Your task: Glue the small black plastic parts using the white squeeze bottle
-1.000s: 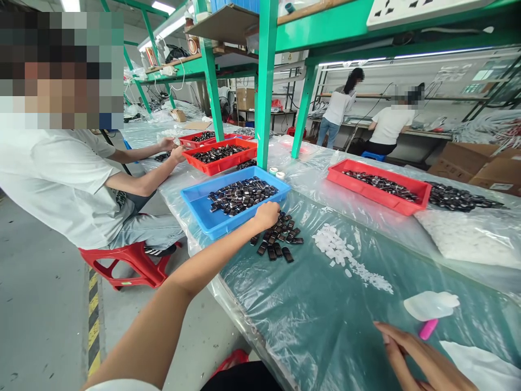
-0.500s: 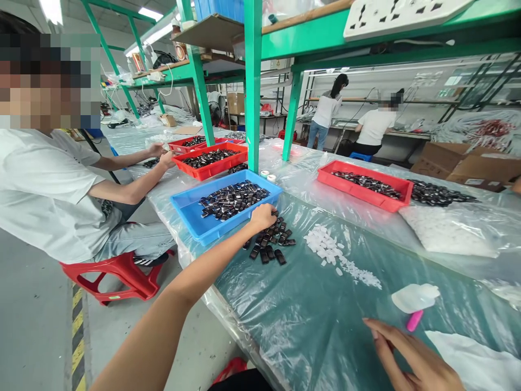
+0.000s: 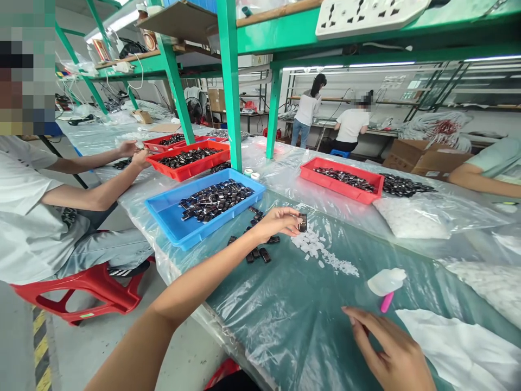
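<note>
My left hand (image 3: 277, 224) pinches a small black rectangular piece (image 3: 302, 222) between thumb and fingertips, above the edge of a pile of small white plastic pieces (image 3: 311, 244). Under and behind that hand lie loose black pieces (image 3: 265, 255) of the same kind. A blue tray (image 3: 163, 225) beside them holds many more. At the lower right my right hand (image 3: 393, 347) hovers over or rests on the table, fingers stretched out and holding nothing. Close to it are a translucent squeeze bottle (image 3: 386, 281) with a pink cap or tip (image 3: 387, 302) and a white cloth or sheet (image 3: 459, 342).
Red trays of black pieces stand at the back left (image 3: 187, 160) and back right (image 3: 342, 180). A bag of white pieces (image 3: 411, 218) lies at right. Green shelf posts (image 3: 230, 87) rise from the table. A co-worker (image 3: 36, 206) sits left; another person's arm (image 3: 484, 176) reaches in at right.
My left hand has moved right from the black pile, now with one black piece in its fingers. My right hand keeps its pose. The view has turned slightly right.
</note>
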`<move>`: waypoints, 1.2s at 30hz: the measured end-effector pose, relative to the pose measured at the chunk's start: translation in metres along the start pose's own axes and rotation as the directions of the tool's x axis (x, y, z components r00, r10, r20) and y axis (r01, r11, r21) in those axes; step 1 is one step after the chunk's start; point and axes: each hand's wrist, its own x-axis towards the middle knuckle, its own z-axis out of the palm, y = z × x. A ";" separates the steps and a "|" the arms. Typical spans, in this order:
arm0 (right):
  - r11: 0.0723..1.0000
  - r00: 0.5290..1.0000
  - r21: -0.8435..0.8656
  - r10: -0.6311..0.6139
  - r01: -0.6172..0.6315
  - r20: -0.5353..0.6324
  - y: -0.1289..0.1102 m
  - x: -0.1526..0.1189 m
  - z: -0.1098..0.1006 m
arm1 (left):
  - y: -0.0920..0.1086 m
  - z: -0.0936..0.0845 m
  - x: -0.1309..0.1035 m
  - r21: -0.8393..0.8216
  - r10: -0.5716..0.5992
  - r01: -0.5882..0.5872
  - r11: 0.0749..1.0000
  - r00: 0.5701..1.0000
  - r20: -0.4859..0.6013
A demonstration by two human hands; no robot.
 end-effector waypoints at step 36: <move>0.407 0.409 0.670 0.897 -0.621 -0.165 0.045 0.006 -0.034 | -0.050 0.063 -0.028 0.465 0.187 -0.299 0.833 0.944 0.273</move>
